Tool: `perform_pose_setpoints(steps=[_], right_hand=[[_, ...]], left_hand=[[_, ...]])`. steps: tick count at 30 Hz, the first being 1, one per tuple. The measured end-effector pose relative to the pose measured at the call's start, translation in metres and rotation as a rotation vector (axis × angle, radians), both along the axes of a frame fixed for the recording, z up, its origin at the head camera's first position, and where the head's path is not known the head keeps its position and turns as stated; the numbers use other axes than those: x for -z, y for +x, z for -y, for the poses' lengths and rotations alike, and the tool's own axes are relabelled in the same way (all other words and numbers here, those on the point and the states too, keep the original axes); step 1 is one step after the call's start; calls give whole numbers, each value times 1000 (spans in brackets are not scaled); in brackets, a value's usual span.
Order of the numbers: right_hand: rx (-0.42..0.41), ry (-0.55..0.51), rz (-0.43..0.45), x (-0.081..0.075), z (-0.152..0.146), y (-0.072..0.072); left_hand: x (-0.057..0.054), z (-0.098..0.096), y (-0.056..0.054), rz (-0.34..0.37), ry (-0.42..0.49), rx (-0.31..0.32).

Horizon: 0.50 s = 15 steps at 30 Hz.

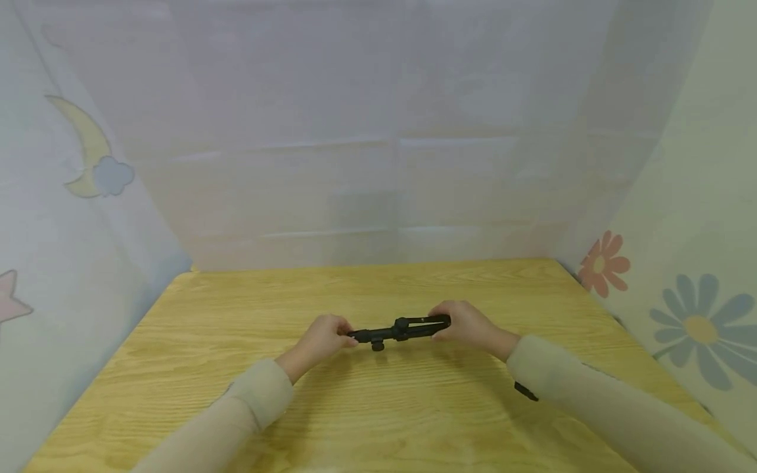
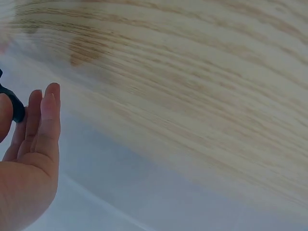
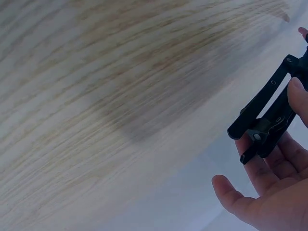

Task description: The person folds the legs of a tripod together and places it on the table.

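Held level between both hands, above the wooden table (image 1: 378, 401), is a black folding tripod (image 1: 388, 334) with a round knob on its near side. My left hand (image 1: 319, 339) pinches its narrow left end between thumb and fingers. At the other end, my right hand (image 1: 467, 325) grips the legs, which lie close together with a thin gap between them. In the left wrist view, only a dark rounded tip (image 2: 17, 109) shows by the thumb of the left hand (image 2: 36, 159). The right wrist view shows hinged legs (image 3: 260, 103) resting across the fingers of the right hand (image 3: 274, 197).
A pale sheet wall (image 1: 378, 184) rises behind the table's far edge. Side walls carry a moon print (image 1: 89, 144) on the left and flower prints (image 1: 700, 328) on the right. A small black piece (image 1: 526, 391) shows under the right sleeve cuff.
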State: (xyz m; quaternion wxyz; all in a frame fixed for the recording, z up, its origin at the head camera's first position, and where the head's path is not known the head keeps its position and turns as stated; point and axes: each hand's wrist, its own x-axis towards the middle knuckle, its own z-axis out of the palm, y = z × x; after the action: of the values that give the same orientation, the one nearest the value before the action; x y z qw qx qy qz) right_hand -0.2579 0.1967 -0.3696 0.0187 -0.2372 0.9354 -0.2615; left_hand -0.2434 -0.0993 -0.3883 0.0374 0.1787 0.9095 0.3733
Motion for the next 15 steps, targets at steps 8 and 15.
perform_pose_setpoints(steps=[8,15], right_hand=[[39,-1,44,10,0,-1],[38,12,61,18,0,-5]], left_hand=[[2,-3,-1,67,-23,-34],[4,-5,-6,60,-82,-54]])
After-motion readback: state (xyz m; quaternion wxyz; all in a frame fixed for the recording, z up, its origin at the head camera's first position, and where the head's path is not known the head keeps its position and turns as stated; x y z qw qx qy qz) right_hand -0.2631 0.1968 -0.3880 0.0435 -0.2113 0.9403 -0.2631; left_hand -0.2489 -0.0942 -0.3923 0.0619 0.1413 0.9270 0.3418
